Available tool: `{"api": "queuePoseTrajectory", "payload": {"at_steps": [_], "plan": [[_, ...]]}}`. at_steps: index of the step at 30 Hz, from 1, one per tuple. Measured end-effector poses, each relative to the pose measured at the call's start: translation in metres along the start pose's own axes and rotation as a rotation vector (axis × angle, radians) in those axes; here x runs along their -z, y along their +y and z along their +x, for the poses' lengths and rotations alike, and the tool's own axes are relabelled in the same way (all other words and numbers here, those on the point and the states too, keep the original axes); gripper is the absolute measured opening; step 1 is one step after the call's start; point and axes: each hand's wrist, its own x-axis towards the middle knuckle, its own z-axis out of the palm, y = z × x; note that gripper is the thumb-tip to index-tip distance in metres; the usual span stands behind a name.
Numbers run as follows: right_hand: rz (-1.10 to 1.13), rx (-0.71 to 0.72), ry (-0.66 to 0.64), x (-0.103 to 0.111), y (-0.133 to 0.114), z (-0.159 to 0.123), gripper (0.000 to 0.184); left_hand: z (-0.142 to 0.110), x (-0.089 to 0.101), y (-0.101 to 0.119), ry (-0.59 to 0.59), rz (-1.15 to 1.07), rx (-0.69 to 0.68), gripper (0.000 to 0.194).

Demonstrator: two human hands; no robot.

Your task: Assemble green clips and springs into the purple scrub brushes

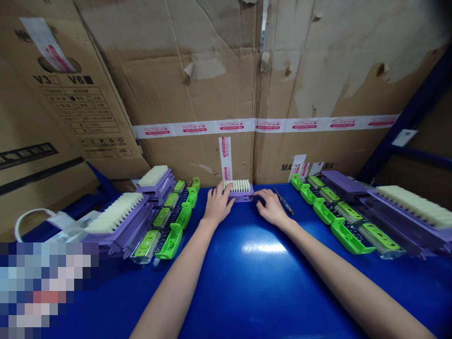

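A purple block with rows of cream bristles (238, 187), like a brush head, lies at the back of the blue table, bristles up. My left hand (217, 203) is closed around its left end, fingers over the far side and thumb at the near side. At the right end is my right hand (271, 206), its index finger stretched towards the purple casing and the other fingers loosely bent. Whether that fingertip touches the casing I cannot tell. A thin dark screwdriver-like tool (284, 202) lies just right of my right hand.
Cardboard (197, 94) walls the back of the blue table (226, 282). On the left stand purple brush blocks (118, 214), clear-and-green pieces (161, 216) and bright green parts (171, 242). Similar green parts (323, 210) and purple blocks (416, 207) line the right. A white cable (31, 212) lies far left.
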Motion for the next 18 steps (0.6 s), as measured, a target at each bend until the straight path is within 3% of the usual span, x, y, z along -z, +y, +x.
{"api": "queuePoseTrajectory", "payload": {"at_steps": [3,7,18], "plan": [[-0.156,0.068,0.035,0.0032,-0.0087,-0.0033,0.049,-0.0002,0.0001,-0.0019,0.003,-0.024,-0.013,0.048],[-0.275,0.093,-0.021,0.0037,-0.0129,-0.0048,0.057,-0.0004,0.0014,-0.0042,0.003,-0.053,-0.036,0.047],[-0.298,0.059,0.017,0.0015,-0.0084,-0.0029,0.050,0.0000,0.0026,-0.0019,-0.006,-0.028,-0.022,0.047]]}}
